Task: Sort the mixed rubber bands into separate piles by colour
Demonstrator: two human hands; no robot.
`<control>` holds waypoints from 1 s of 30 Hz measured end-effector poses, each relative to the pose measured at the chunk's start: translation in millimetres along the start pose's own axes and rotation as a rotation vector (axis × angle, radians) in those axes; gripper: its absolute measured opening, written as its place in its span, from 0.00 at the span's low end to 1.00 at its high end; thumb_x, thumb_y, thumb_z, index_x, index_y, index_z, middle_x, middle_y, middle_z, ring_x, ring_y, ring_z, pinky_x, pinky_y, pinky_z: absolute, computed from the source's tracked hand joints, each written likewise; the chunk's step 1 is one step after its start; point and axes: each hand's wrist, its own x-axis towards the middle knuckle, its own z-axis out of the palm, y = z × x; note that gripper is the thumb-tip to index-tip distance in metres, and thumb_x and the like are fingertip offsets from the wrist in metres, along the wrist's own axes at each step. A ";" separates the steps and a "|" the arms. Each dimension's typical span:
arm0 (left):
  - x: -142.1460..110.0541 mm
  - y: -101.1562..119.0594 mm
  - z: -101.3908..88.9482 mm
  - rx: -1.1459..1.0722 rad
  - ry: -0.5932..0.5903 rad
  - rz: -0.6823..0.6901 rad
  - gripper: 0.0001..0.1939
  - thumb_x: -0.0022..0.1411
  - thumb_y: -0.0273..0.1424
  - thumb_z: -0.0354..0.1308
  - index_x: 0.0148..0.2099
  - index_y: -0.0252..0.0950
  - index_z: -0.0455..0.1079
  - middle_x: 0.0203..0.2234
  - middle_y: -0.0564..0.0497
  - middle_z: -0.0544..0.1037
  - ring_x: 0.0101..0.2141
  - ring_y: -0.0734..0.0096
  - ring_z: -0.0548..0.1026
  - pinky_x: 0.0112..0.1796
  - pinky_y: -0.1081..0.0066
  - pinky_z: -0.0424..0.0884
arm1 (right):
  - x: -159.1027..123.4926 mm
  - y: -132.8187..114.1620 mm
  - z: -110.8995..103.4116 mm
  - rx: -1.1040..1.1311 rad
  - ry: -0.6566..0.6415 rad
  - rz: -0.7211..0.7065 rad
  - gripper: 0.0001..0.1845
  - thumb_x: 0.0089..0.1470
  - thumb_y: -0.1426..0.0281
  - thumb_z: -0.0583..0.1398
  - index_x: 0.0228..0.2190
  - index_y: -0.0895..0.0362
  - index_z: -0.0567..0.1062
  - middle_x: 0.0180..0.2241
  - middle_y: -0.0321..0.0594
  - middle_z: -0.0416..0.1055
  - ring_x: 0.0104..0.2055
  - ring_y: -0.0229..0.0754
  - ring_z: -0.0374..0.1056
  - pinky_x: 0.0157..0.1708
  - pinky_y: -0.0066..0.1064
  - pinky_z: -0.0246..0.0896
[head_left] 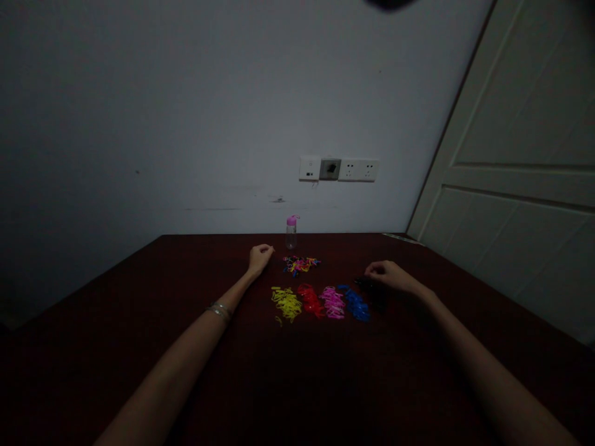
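Observation:
Small, thin pieces that look like rubber bands lie on the dark red table, sorted by colour in a row: a yellow pile point(287, 303), a red pile point(311, 300), a pink pile point(333, 302), a blue pile point(357, 303) and a dim black pile point(377, 297). Behind them sits a mixed-colour pile point(300, 265). Just left of that mixed pile, my left hand point(261, 257) rests with its fingers curled together; what they hold, if anything, is hidden. My right hand point(389, 275) is over the black pile, thumb and fingertips pinched; any piece between them is too dark to make out.
A clear bottle with a pink cap point(291, 232) stands at the back of the table point(297, 384), near the wall. Sockets and switches point(338, 169) are set in the wall above. A pale door point(520, 186) is on the right.

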 end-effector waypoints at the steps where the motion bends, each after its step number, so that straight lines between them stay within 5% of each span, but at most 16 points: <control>1: -0.4 1.6 0.1 0.021 -0.026 -0.002 0.14 0.49 0.36 0.51 0.26 0.29 0.72 0.22 0.49 0.73 0.26 0.73 0.68 0.30 0.75 0.61 | -0.7 -0.1 0.3 -0.001 0.011 -0.002 0.17 0.45 0.61 0.54 0.29 0.61 0.74 0.26 0.40 0.71 0.27 0.38 0.64 0.27 0.27 0.57; 8: -14.0 36.2 -2.3 0.223 -0.540 0.096 0.14 0.46 0.37 0.54 0.27 0.29 0.74 0.18 0.51 0.71 0.22 0.76 0.65 0.24 0.76 0.58 | -2.9 -8.3 4.4 -0.011 0.031 -0.034 0.16 0.46 0.62 0.53 0.29 0.61 0.74 0.25 0.40 0.70 0.26 0.37 0.63 0.27 0.27 0.56; 11: -24.5 51.2 -2.7 0.297 -0.658 0.116 0.13 0.44 0.35 0.56 0.27 0.30 0.74 0.17 0.52 0.70 0.21 0.76 0.64 0.24 0.76 0.57 | -1.7 -8.9 5.1 -0.025 0.029 -0.038 0.16 0.46 0.63 0.53 0.29 0.61 0.74 0.25 0.40 0.70 0.26 0.37 0.63 0.27 0.27 0.56; 20: -37.3 59.2 6.6 0.562 -0.668 0.064 0.07 0.45 0.31 0.57 0.28 0.35 0.74 0.21 0.53 0.72 0.23 0.75 0.67 0.23 0.77 0.56 | -0.1 -6.4 8.2 -0.031 0.015 -0.037 0.15 0.45 0.65 0.53 0.29 0.61 0.74 0.26 0.40 0.71 0.27 0.37 0.63 0.27 0.26 0.56; 30: -33.5 56.0 10.6 0.485 -0.675 0.093 0.06 0.45 0.29 0.55 0.27 0.33 0.72 0.19 0.53 0.71 0.22 0.76 0.66 0.24 0.78 0.57 | 2.7 -1.6 7.9 -0.016 0.035 -0.045 0.13 0.44 0.67 0.54 0.28 0.62 0.74 0.26 0.40 0.71 0.27 0.37 0.63 0.26 0.26 0.56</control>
